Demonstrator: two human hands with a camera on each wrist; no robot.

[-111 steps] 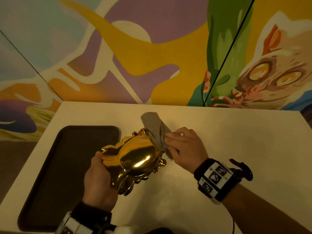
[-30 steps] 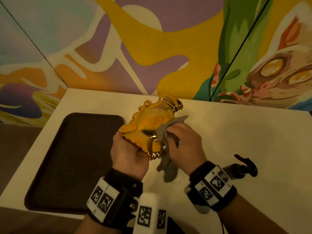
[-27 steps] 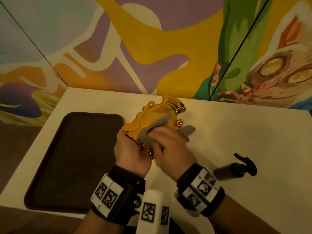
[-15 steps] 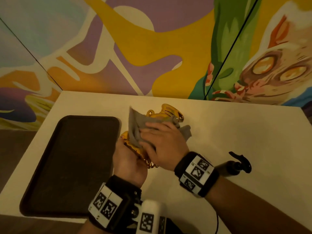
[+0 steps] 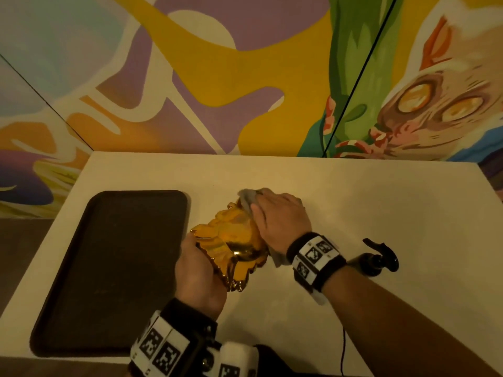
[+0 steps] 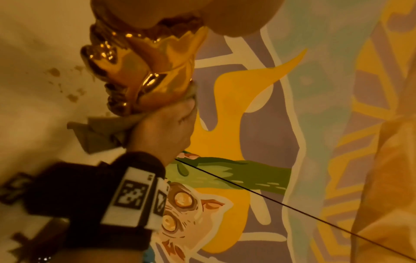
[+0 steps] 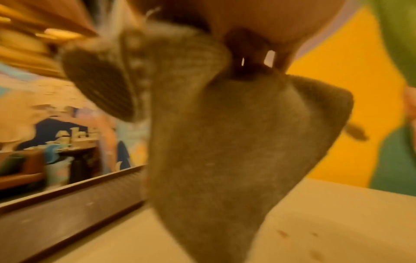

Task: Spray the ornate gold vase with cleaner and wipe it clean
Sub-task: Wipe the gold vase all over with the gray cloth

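The ornate gold vase (image 5: 231, 242) is held tilted above the white table (image 5: 381, 202), its mouth pointing away from me. My left hand (image 5: 200, 268) grips its lower end from the left. My right hand (image 5: 277, 219) holds the grey cloth (image 5: 249, 198) wrapped against the vase's far end and right side. The left wrist view shows the vase (image 6: 139, 71) with the right hand (image 6: 164, 128) closed round it through the cloth (image 6: 99, 133). The hanging cloth (image 7: 225, 142) fills most of the right wrist view. The black spray bottle (image 5: 378, 259) lies on the table behind my right wrist.
A dark brown tray (image 5: 109, 268) lies on the left part of the table, its rim (image 7: 67, 204) close to the cloth. Small brownish spots (image 6: 54, 72) mark the tabletop under the vase. A painted mural wall (image 5: 245, 77) runs along the table's far edge.
My right hand has slid the cloth from the vase's near left side to its far end and right side. The vase's gold body now shows, and the left hand keeps its grip.
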